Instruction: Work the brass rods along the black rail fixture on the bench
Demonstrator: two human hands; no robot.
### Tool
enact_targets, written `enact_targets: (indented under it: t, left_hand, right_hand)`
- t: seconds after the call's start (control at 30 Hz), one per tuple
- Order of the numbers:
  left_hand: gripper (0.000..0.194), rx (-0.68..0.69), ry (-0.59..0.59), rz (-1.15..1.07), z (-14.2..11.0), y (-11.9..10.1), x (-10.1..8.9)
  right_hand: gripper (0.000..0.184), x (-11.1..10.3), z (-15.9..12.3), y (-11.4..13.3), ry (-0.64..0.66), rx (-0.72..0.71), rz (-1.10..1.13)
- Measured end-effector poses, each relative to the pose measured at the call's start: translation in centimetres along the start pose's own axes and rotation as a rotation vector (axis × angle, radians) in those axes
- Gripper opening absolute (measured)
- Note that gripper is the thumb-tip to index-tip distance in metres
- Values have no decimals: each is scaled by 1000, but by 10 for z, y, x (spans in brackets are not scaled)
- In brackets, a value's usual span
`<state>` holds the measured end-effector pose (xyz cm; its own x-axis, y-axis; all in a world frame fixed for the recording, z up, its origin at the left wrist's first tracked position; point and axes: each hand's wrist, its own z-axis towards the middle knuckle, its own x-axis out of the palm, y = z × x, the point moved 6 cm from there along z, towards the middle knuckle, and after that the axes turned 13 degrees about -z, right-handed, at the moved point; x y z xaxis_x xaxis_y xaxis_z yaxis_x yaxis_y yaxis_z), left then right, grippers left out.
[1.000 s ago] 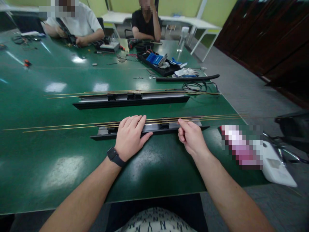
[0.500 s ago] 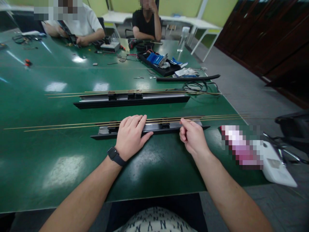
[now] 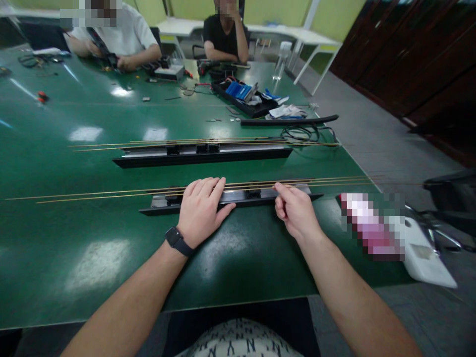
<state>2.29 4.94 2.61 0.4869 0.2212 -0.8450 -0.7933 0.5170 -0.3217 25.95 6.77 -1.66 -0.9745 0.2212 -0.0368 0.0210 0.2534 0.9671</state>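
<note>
Two hands (image 3: 247, 206) touch thin golden rods (image 3: 238, 185)

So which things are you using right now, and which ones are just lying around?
In use, I think:
- gold rods, with the left hand over them and the right hand closed at them
- near rail, under the rods
- maybe the far rail, which looks similar

Probably just lying around:
- clear bottle
- black tray
- black strip
</note>
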Motion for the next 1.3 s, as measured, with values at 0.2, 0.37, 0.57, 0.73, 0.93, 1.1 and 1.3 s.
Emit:
enact_targets:
  t: [0.2, 0.37, 0.57, 0.73, 0.93, 1.1, 1.3]
  left_hand:
    - [58, -1, -1, 3, 0, 0, 0]
    - [58, 1, 4, 5, 1, 0, 0]
    - [58, 0, 2, 0, 1, -1, 0]
    - [58, -3, -3, -6, 0, 0, 0]
    - [58, -1, 10, 12, 1, -1, 0]
    - [59, -3, 5, 15, 1, 0, 1]
    - [57, 5, -3, 12, 1, -1, 0]
  right_hand:
    - [35, 0, -1, -1, -12, 13, 22]
    - [32, -2, -1, 0, -38, 26, 24]
    - [32, -4, -1, 0, -47, 17, 17]
    - [33, -5, 1, 0, -55, 6, 11]
    - [32, -4, 0, 2, -44, 2, 3]
    - [35, -3, 0, 1, -17, 5, 2]
    - [35, -3, 0, 1, -5, 9, -2]
